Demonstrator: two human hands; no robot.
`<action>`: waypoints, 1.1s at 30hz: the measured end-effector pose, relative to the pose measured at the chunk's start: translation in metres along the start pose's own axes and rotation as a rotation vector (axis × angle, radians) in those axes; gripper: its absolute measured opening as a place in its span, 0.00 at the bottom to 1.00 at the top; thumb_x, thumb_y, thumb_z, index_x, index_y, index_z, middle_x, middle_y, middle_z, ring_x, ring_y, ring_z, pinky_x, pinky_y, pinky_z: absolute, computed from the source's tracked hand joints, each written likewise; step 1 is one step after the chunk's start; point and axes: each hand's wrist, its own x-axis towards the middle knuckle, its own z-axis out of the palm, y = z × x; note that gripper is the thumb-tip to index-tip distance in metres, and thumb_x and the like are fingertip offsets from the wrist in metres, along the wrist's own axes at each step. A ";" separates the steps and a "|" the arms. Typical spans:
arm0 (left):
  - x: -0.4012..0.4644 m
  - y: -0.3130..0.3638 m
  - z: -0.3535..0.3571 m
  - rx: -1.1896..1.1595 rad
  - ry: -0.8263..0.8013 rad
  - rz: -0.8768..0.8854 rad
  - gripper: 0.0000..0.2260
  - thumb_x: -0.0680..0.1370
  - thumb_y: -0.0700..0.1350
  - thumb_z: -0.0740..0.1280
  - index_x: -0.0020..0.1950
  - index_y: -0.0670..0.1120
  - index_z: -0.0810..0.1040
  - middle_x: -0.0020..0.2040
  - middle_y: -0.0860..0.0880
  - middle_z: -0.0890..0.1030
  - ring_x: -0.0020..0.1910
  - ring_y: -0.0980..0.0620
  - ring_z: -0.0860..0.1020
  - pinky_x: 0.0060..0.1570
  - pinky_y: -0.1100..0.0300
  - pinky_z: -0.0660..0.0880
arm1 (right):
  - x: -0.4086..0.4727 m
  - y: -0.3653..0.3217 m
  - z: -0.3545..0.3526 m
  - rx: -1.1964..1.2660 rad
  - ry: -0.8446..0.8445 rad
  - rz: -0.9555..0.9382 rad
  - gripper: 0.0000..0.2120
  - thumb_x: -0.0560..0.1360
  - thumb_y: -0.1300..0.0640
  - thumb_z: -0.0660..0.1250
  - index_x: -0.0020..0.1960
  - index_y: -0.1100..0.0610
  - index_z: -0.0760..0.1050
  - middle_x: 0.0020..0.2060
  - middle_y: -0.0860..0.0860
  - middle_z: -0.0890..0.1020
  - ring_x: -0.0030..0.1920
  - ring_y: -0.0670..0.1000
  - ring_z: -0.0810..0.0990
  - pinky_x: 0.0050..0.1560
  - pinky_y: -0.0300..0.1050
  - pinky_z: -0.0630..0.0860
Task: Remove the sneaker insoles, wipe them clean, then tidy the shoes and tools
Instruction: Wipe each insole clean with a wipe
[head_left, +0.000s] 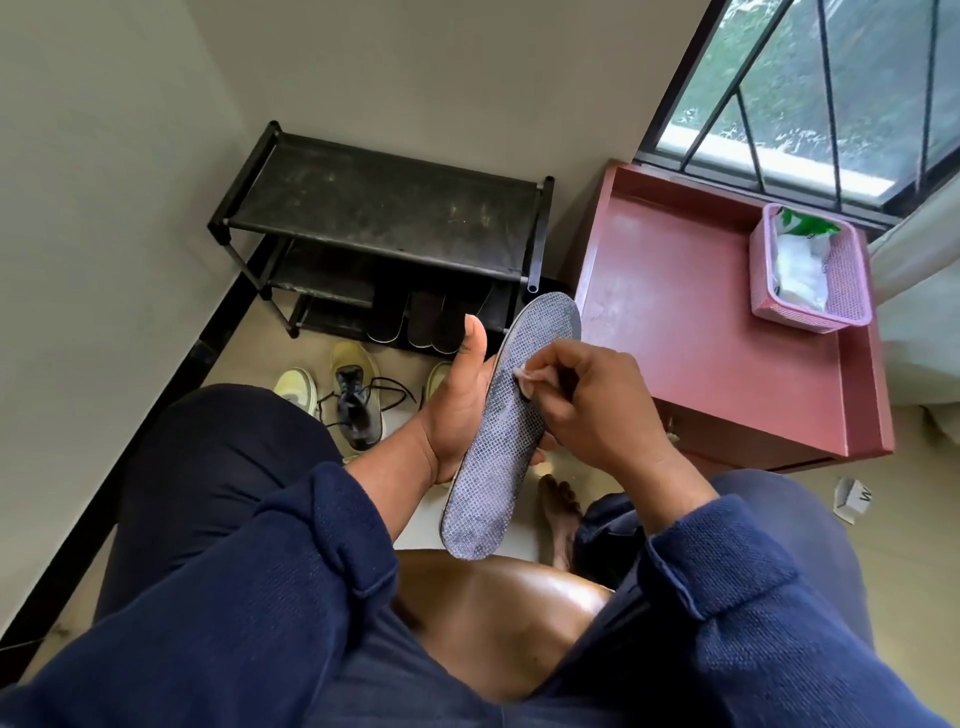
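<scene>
A grey patterned insole (498, 447) is held up in front of me, toe end pointing away. My left hand (457, 400) holds it from the left side, thumb sticking up. My right hand (597, 400) pinches a small white wipe (524, 375) and presses it on the insole's upper middle. On the floor beyond lie sneakers: a dark one with loose laces and a yellowish sole (356, 400), and a pale one (297, 389) left of it. A third shoe (436, 379) peeks out behind my left hand.
A black shoe rack (384, 208) stands against the wall, with several insoles (421, 322) leaning at its bottom shelf. A red side table (691, 322) at right carries a pink basket (847, 291) of wipe packets. A scrap of paper (852, 499) lies on the floor.
</scene>
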 end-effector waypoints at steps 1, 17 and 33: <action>0.000 0.000 0.000 -0.011 0.011 0.004 0.42 0.72 0.77 0.45 0.70 0.52 0.78 0.64 0.36 0.77 0.53 0.37 0.79 0.47 0.45 0.79 | -0.001 -0.001 0.001 0.001 -0.040 -0.022 0.02 0.76 0.55 0.74 0.47 0.49 0.83 0.37 0.42 0.83 0.36 0.41 0.81 0.35 0.31 0.75; 0.002 -0.005 -0.003 0.038 -0.027 -0.070 0.46 0.72 0.78 0.39 0.82 0.52 0.59 0.57 0.41 0.83 0.44 0.43 0.85 0.40 0.49 0.82 | 0.006 0.006 0.001 -0.012 0.080 0.034 0.03 0.74 0.58 0.74 0.45 0.50 0.84 0.35 0.44 0.84 0.36 0.42 0.82 0.36 0.37 0.80; 0.000 -0.001 0.000 0.090 0.027 -0.157 0.43 0.71 0.76 0.41 0.73 0.51 0.70 0.48 0.42 0.85 0.37 0.44 0.85 0.34 0.53 0.82 | 0.001 0.005 0.000 0.117 -0.137 -0.070 0.04 0.74 0.60 0.77 0.45 0.51 0.84 0.36 0.46 0.84 0.36 0.44 0.82 0.36 0.37 0.78</action>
